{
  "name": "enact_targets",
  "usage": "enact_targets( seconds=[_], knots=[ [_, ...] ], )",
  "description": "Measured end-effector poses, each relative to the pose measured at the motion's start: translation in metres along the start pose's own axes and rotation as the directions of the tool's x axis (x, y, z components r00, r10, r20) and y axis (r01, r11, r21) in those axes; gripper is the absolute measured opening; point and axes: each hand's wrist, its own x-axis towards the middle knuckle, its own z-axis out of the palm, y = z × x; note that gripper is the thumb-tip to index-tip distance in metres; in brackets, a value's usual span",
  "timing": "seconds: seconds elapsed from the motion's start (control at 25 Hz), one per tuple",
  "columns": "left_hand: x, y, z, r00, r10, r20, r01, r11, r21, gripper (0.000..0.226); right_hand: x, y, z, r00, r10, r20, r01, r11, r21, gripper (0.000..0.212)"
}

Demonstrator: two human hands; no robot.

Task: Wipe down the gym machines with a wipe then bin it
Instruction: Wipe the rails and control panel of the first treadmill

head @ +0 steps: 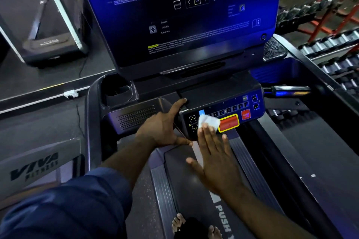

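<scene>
R hand (213, 157) flat, fingers straight, tips pressing small white crumpled wipe (208, 122) onto black button-covered treadmill control panel (229, 105), wipe touching L side of red yellow-framed bar button (229, 124). L hand (163, 128) grips panel's L end: fingers curled over top edge, thumb along lower edge. Big dark blue-lit display screen (194, 35) above panel.

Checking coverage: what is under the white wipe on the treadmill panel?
The dark button panel, beside the yellow-framed red button; the right hand presses the crumpled white wipe there. Any keys beneath are hidden.
</scene>
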Motion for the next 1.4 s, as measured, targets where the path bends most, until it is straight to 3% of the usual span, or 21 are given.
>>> enact_targets(
  seconds=[0.12,0.32,0.56,0.8,0.96,1.04,1.12,1.2,1.24,1.28,1.32,1.4],
  knots=[
    [-0.001,0.000,-0.001,1.000,0.015,0.010,-0.015,1.000,-0.006,0.132,0.037,-0.004,-0.020,0.991,0.130,-0.040,-0.126,0.987,0.095,0.088],
    [-0.002,0.001,-0.001,1.000,0.008,0.000,-0.008,1.000,-0.003,0.138,-0.006,0.002,0.006,1.000,0.016,0.004,-0.016,1.000,0.012,0.090],
    [-0.001,0.001,-0.002,1.000,0.018,0.014,-0.018,1.000,-0.012,0.131,0.046,-0.006,-0.018,0.991,0.126,-0.050,-0.119,0.985,0.127,0.089],
    [-0.002,0.000,0.000,1.000,0.022,-0.016,-0.022,1.000,0.011,0.136,0.001,0.002,0.005,0.998,0.058,0.020,-0.059,0.995,0.080,0.091],
    [0.001,-0.003,0.001,1.000,0.022,-0.004,-0.022,1.000,-0.006,0.127,0.045,-0.035,-0.016,0.969,0.243,-0.053,-0.219,0.934,0.281,0.089],
    [0.002,-0.003,0.001,1.000,0.023,-0.016,-0.023,1.000,-0.011,0.126,0.042,-0.044,-0.014,0.989,0.146,-0.011,-0.137,0.949,0.284,0.092],
    [0.001,-0.003,0.001,0.999,0.042,-0.029,-0.042,0.999,-0.002,0.129,0.031,-0.023,-0.010,0.994,-0.105,-0.002,0.105,0.991,0.089,0.092],
    [0.000,-0.003,0.000,0.999,0.046,-0.021,-0.045,0.999,0.009,0.133,0.035,0.019,-0.017,0.937,-0.350,-0.007,0.347,0.930,-0.118,0.088],
    [0.000,-0.002,-0.001,0.999,0.041,-0.009,-0.041,0.999,0.017,0.135,0.041,0.037,-0.023,0.921,-0.391,0.005,0.385,0.906,-0.174,0.086],
    [0.000,-0.001,-0.001,0.999,0.034,0.003,-0.034,0.999,0.026,0.137,0.049,0.052,-0.028,0.937,-0.347,-0.027,0.336,0.923,-0.187,0.085],
    [-0.002,0.000,-0.001,1.000,0.023,0.009,-0.023,0.999,0.039,0.138,0.054,0.060,-0.031,0.976,-0.197,-0.090,0.182,0.971,-0.156,0.085],
    [-0.004,0.004,-0.001,1.000,0.010,-0.022,-0.007,0.995,0.101,0.139,0.060,0.046,-0.032,0.957,0.241,-0.163,-0.232,0.970,0.072,0.085]
  ],
)
